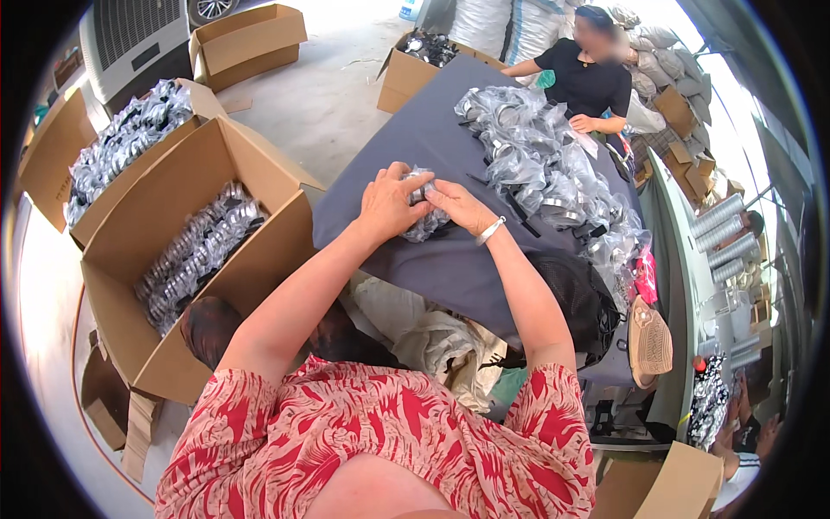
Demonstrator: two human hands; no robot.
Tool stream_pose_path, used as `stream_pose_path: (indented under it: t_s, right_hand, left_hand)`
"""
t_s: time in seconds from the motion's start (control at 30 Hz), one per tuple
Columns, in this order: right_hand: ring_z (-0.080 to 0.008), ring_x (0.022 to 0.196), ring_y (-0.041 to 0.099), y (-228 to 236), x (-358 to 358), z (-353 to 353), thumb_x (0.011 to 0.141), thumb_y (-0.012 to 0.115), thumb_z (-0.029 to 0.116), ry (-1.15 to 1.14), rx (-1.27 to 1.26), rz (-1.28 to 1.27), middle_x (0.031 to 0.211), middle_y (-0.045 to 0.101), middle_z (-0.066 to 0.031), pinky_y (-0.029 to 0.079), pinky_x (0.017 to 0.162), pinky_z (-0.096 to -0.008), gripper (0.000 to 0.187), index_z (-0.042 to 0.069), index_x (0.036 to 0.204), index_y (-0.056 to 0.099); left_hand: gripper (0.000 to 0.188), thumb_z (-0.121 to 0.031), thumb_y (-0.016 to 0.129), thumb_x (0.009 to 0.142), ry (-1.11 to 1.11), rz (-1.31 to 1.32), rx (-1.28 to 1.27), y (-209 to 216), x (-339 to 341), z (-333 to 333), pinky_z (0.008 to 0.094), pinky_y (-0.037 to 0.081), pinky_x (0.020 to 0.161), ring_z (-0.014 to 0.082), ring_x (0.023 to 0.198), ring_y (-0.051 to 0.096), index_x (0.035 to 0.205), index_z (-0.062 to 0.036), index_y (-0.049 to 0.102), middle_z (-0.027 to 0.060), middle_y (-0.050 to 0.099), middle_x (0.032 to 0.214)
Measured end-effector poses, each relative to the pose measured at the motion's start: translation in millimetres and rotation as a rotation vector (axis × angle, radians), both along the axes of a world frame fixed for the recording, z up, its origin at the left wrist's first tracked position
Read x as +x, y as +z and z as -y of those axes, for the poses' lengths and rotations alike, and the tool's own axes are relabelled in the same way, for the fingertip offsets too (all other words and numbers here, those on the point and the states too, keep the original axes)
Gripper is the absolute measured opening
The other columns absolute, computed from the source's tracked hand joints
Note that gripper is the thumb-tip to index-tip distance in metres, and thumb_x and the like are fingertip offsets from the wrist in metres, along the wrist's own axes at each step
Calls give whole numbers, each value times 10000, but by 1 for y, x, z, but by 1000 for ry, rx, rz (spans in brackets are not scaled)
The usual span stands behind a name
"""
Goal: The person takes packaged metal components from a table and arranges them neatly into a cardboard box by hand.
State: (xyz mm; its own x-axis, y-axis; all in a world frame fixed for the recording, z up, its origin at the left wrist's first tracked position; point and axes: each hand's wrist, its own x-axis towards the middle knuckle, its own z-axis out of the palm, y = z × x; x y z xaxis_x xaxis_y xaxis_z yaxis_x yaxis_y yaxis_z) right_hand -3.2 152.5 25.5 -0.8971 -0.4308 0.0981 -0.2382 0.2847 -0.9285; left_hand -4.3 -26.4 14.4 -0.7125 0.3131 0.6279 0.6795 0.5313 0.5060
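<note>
A round silvery metal part in a clear plastic bag (425, 228) is between my two hands over the dark table cloth (380, 227). My left hand (389, 204) is closed around its left side, fingers curled over the top. From the right, my right hand (462, 208) grips the same bagged part with thumb and fingers. My palms and fingers hide much of it. To the right of my hands lies a long heap of similar bagged metal parts (553, 177) with black pieces among them.
On my left stands an open cardboard box (164, 346) partly filled with bagged metal parts (203, 251). Behind it is another filled box (203, 99). A co-worker (588, 82) stands at the far table end. A black bag (571, 303) and woven hat (650, 342) lie right.
</note>
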Motion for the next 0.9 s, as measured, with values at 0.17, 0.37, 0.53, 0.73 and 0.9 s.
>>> stream_pose_path:
  t_s: [0.17,0.37,0.53,0.73,0.9]
  right_hand:
    - [-288,880,588,42,-23,-29,781,559,171,-472,939,-766,870,642,-110,466,733,-409,146,79,850,649]
    - [-206,984,591,51,-50,-68,806,565,211,-330,1769,-261,999,658,-60,402,826,-454,189,154,937,689]
    - [-318,1007,586,36,-62,-92,854,523,423,-612,1391,-172,1035,634,-135,308,927,-614,366,108,971,666]
    - [-302,1025,582,42,-72,-78,830,542,475,-716,1460,-119,1095,618,-112,333,912,-578,451,103,1075,610]
    - [-233,1108,551,42,-76,-63,821,574,307,-771,1662,95,1249,541,-36,196,995,-629,351,164,1140,607]
  left_hand:
    - [440,-267,728,681,35,24,-32,1,5,-1,383,463,782,295,970,521,1104,-216,619,109,528,1107]
    - [443,-250,738,651,26,-35,28,-7,3,-2,387,446,744,283,904,520,1077,-198,632,106,532,1078]
    - [448,-245,740,645,38,-29,12,-6,4,-4,386,439,746,277,905,512,1077,-201,631,103,525,1086]
    - [451,-245,739,646,54,-38,21,-7,4,2,387,434,750,278,913,507,1079,-203,622,104,520,1085]
    - [440,-237,737,646,39,-40,11,-5,9,0,387,434,753,283,927,504,1069,-204,619,104,522,1087]
